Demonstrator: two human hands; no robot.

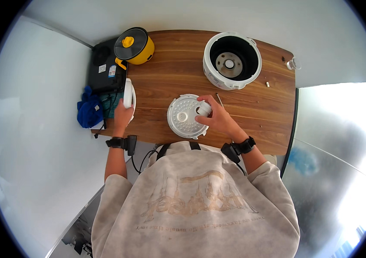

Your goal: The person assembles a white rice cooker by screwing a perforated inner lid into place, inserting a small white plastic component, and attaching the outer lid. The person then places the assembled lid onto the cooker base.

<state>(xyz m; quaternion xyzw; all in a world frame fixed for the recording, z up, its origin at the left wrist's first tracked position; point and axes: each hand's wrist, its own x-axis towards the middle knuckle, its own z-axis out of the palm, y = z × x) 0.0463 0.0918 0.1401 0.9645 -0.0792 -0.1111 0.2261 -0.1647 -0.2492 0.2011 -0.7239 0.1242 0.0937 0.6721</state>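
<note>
A white round lid plate dotted with small bumps or holes lies on the table in front of me. Over its right part, my right hand pinches a small white cylindrical cap between thumb and fingers. Whether the cap touches the plate, I cannot tell. Further left, my left hand is closed round the lower end of a white lid's handle, with the lid tilted on edge by the table's left side. A thin rod-like tool lies just beyond my right hand.
A white electric cooker body, without a lid, stands at the back right. Back left, a yellow pot with a dark lid sits by a black flat appliance. Blue cloth lies at the left edge, a clear cup at the far right corner.
</note>
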